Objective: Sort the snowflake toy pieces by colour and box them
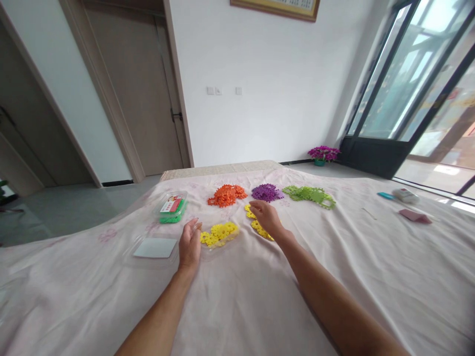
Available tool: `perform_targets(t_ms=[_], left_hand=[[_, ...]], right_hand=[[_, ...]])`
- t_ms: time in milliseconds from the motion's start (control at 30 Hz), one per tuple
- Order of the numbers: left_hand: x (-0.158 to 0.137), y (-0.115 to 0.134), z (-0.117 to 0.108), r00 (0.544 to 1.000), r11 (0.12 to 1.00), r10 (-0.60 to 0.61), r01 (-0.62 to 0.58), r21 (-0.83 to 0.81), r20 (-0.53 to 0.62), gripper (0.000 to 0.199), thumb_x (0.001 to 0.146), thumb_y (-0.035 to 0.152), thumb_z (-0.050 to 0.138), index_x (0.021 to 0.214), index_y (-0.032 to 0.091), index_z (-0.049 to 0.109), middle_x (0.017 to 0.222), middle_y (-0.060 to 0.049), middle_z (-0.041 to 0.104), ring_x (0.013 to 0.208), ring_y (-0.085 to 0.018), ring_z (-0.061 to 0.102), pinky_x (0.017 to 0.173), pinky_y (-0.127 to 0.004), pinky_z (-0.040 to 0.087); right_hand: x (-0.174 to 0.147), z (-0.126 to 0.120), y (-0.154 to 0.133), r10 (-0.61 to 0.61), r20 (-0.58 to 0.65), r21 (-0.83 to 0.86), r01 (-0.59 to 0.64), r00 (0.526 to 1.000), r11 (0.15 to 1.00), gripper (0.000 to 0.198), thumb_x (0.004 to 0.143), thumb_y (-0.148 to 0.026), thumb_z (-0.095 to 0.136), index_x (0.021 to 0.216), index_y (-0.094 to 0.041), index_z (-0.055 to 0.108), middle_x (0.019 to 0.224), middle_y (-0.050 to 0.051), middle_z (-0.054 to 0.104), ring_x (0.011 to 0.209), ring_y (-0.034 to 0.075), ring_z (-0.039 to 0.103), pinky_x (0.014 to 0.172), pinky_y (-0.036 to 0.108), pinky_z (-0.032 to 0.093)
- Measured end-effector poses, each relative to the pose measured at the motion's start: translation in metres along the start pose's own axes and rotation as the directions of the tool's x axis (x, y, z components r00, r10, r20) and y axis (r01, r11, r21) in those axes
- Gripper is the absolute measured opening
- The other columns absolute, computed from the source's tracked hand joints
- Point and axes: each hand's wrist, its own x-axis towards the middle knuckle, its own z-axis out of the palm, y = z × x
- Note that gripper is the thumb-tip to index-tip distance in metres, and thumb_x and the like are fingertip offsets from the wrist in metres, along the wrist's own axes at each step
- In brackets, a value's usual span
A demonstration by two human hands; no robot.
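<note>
My left hand (pixel 190 244) grips the left side of a clear plastic box (pixel 218 248), its thumb and fingers closed at the rim. Yellow flower-shaped plastic pieces (pixel 222 231) lie inside that box. Just right of it, my right hand (pixel 264 215) is over a loose pile of more yellow pieces (pixel 261 230) on the cloth. The right fingers are pinched together, and whatever is between them is hidden. The hand and wrist cover part of this pile.
Beyond the hands lie orange (pixel 226 195), purple (pixel 266 192) and light green (pixel 309 195) piles. A lidded box of green pieces (pixel 172 207) stands left, behind a clear lid with white card (pixel 155 247). A folded pink item (pixel 414 216) lies far right on the pale cloth (pixel 334 262).
</note>
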Motion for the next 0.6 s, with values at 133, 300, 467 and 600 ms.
perform_targets(t_ms=[133,300,467,600], left_hand=[[0.000,-0.003,0.000,1.000,0.999,-0.009,0.010,-0.034,0.011,0.039,0.086,0.033,0.058,0.124,0.021,0.061,0.125,-0.010,0.068,0.121,-0.024,0.061,0.109,-0.040,0.042],[0.000,-0.005,0.000,1.000,0.999,-0.013,0.014,-0.031,0.023,0.040,0.087,0.034,0.058,0.125,0.022,0.060,0.124,-0.010,0.068,0.120,-0.024,0.062,0.108,-0.041,0.043],[-0.002,0.001,0.000,1.000,1.000,-0.017,0.017,-0.011,-0.001,0.039,0.086,0.035,0.059,0.123,0.021,0.062,0.126,-0.010,0.067,0.121,-0.025,0.060,0.108,-0.041,0.042],[-0.002,0.003,0.001,0.999,0.999,-0.036,0.036,-0.036,-0.012,0.040,0.084,0.037,0.062,0.121,0.021,0.063,0.124,-0.010,0.068,0.119,-0.025,0.061,0.107,-0.040,0.044]], right_hand=[[0.004,-0.012,0.042,0.183,-0.054,-0.320,-0.190,0.982,0.928,0.045,0.098,-0.037,0.043,0.136,-0.018,0.058,0.137,0.013,0.060,0.128,0.028,0.052,0.108,0.040,0.036],[-0.004,-0.004,0.064,0.330,0.086,-0.491,-0.248,0.940,0.835,0.054,0.102,-0.047,0.030,0.147,-0.022,0.045,0.147,0.012,0.050,0.136,0.030,0.043,0.111,0.046,0.031],[-0.008,0.010,0.056,0.235,0.188,-0.480,-0.120,0.954,0.869,0.050,0.101,-0.046,0.033,0.143,-0.024,0.050,0.149,0.010,0.049,0.138,0.027,0.041,0.113,0.042,0.030],[-0.004,0.006,0.053,0.118,0.197,-0.261,-0.064,0.973,0.963,0.045,0.102,-0.040,0.030,0.122,-0.023,0.066,0.125,0.009,0.067,0.116,0.023,0.060,0.098,0.031,0.044]])
